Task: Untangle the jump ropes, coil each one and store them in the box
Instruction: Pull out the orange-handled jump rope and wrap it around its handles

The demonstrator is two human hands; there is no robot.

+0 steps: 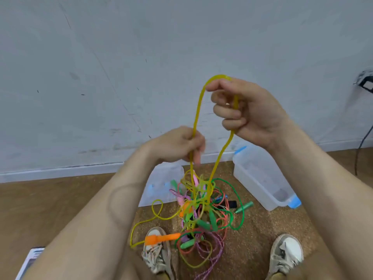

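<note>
A yellow jump rope [198,110] rises in a tall loop from the tangle of ropes [201,211] on the cork mat. My right hand [246,110] grips the top and right strand of the loop, fingers curled round it. Lower and to the left, my left hand [181,146] pinches the loop's left strand. The tangle holds yellow, green, orange-red and pink braided ropes with green, pink and black handles. An orange handle [161,238] of the yellow rope lies by my left shoe. The clear plastic box [260,178] stands open to the right of the tangle.
The box's lid [161,184] lies flat behind the tangle by the wall's skirting. My two shoes [157,251] flank the mat's near edge. A printed sheet [30,261] lies at the bottom left on the wooden floor. A black cable [361,142] hangs at the far right.
</note>
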